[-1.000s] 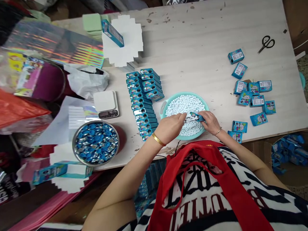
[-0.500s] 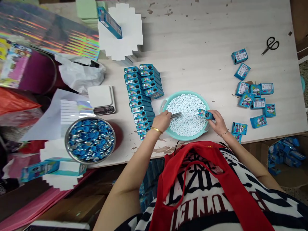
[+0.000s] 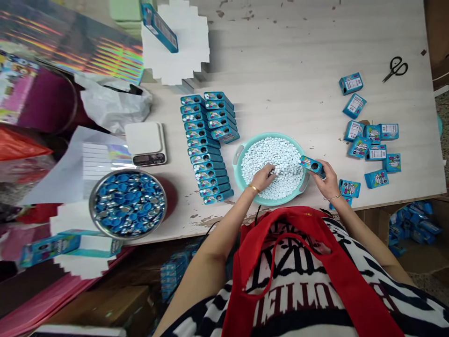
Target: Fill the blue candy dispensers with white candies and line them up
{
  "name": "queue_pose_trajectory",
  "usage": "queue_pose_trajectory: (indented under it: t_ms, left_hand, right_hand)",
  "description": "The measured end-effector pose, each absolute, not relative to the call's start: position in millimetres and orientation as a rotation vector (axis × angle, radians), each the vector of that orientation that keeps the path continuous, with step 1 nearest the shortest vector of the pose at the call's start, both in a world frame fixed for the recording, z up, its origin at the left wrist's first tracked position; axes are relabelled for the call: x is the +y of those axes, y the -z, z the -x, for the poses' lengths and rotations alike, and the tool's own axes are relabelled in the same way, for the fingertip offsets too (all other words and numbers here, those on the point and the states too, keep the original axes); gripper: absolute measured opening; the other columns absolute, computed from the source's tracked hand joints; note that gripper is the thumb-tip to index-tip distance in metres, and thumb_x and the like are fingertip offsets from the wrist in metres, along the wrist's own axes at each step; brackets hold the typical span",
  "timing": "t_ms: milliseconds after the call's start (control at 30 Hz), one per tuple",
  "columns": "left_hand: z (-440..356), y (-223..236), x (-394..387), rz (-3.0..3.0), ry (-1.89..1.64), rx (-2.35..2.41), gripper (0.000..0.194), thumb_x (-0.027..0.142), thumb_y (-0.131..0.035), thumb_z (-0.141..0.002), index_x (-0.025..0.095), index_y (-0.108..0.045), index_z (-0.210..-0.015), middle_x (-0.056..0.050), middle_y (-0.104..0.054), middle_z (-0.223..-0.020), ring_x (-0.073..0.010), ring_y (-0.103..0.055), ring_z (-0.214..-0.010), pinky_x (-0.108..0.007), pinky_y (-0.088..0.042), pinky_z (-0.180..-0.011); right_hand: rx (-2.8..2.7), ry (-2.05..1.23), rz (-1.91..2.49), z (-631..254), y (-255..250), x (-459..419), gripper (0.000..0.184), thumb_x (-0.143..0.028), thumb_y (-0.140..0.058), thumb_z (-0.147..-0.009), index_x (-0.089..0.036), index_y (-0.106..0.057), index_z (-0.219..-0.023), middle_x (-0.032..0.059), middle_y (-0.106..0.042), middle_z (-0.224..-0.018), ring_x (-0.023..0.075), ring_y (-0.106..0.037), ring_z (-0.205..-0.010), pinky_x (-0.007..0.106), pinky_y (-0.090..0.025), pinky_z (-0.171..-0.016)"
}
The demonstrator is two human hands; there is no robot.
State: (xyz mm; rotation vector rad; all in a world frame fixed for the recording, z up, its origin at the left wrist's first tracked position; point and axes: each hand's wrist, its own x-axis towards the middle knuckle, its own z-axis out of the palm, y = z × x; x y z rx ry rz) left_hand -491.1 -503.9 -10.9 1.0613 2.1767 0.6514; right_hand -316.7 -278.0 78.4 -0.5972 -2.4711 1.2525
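A teal basin (image 3: 238, 154) full of small white candies (image 3: 277, 159) stands near the table's front edge. My left hand (image 3: 264, 177) is down in the candies with its fingers curled. The small metal scoop it held a moment ago is mostly hidden under them. My right hand (image 3: 327, 179) is at the basin's right rim, closed round a small blue box (image 3: 311, 164) whose open end faces me.
Two rows of filled blue boxes (image 3: 208, 145) lie left of the basin. Further left are a scale (image 3: 145, 142) and a steel bowl of blue caps (image 3: 128, 203). Loose blue boxes (image 3: 372, 145) lie at the right, with scissors (image 3: 396, 68) beyond.
My hands met over the basin with scoop at the box, then parted. My left hand has now dipped back into the candies, and my right hand moved the box to the right rim.
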Motion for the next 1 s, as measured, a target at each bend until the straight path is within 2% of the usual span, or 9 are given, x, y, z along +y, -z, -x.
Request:
queue_pose_trajectory:
  t_ms: [167, 300, 433, 567, 733, 867, 1000]
  left_hand:
    - [505, -51, -531, -1.160, -0.838, 2.140, 0.029, 0.039, -0.049, -0.097, 0.018, -0.055, -0.116, -0.007, -0.061, -0.103, -0.0181, -0.058, -0.089, -0.031, -0.048, -0.083]
    - [512, -106, -532, -1.289, -0.766, 2.120, 0.028, 0.037, -0.047, -0.098, 0.019, -0.056, -0.117, -0.008, -0.062, -0.106, -0.0187, -0.060, -0.092, -0.032, -0.049, -0.085]
    - [512, -144, -519, -1.438, -0.497, 2.123, 0.023, 0.032, -0.047, -0.097, 0.020, -0.057, -0.113, -0.008, -0.063, -0.107, -0.0211, -0.061, -0.099, -0.033, -0.050, -0.086]
    - [503, -179, -499, -1.462, -0.054, 2.204, 0.020, 0.025, -0.047, -0.096, 0.018, -0.058, -0.112, -0.009, -0.063, -0.105, -0.0244, -0.064, -0.097, -0.033, -0.052, -0.075]
    - [481, -228, -475, -1.442, 0.252, 2.234, 0.028, 0.011, -0.035, -0.097, 0.014, -0.060, -0.111, -0.013, -0.064, -0.100, -0.0261, -0.065, -0.094, -0.034, -0.052, -0.069]
    - [480, -240, -474, -1.479, 0.314, 2.217, 0.029, 0.012, -0.035, -0.098, 0.013, -0.063, -0.107, -0.013, -0.064, -0.100, -0.0263, -0.064, -0.096, -0.034, -0.051, -0.072]
    - [510, -196, -503, -1.392, 0.152, 2.322, 0.026, 0.024, -0.041, -0.100, 0.017, -0.061, -0.114, -0.011, -0.063, -0.109, -0.0248, -0.063, -0.102, -0.032, -0.051, -0.076]
  right_hand:
    - [-2.566, -1.128, 0.477, 320, -78, -277, 0.037, -0.033, -0.057, -0.092, -0.026, -0.057, -0.128, 0.0107, -0.065, -0.121, 0.0312, -0.059, -0.114, 0.051, -0.049, -0.101]
    - [-2.687, -1.034, 0.299, 330, -74, -287, 0.043, -0.022, -0.054, -0.089, -0.024, -0.055, -0.131, 0.0116, -0.065, -0.125, 0.0318, -0.058, -0.118, 0.052, -0.049, -0.102]
    - [-2.774, -1.006, 0.164, 341, -72, -302, 0.049, -0.014, -0.051, -0.085, -0.022, -0.054, -0.133, 0.0116, -0.064, -0.127, 0.0305, -0.057, -0.119, 0.051, -0.048, -0.104]
    - [-2.802, -1.013, 0.098, 345, -71, -313, 0.051, -0.012, -0.049, -0.084, -0.020, -0.054, -0.134, 0.0128, -0.064, -0.126, 0.0302, -0.056, -0.119, 0.051, -0.047, -0.105]
    - [-2.760, -1.028, 0.067, 344, -66, -317, 0.049, -0.011, -0.049, -0.085, -0.019, -0.053, -0.133, 0.0135, -0.063, -0.126, 0.0296, -0.056, -0.119, 0.050, -0.048, -0.104]
    - [-2.730, -1.039, 0.086, 342, -63, -316, 0.047, -0.013, -0.050, -0.086, -0.019, -0.053, -0.133, 0.0137, -0.064, -0.127, 0.0290, -0.057, -0.120, 0.049, -0.049, -0.104]
    - [-2.702, -1.033, 0.123, 339, -60, -308, 0.047, -0.014, -0.049, -0.087, -0.019, -0.052, -0.134, 0.0145, -0.064, -0.128, 0.0297, -0.057, -0.120, 0.050, -0.049, -0.103]
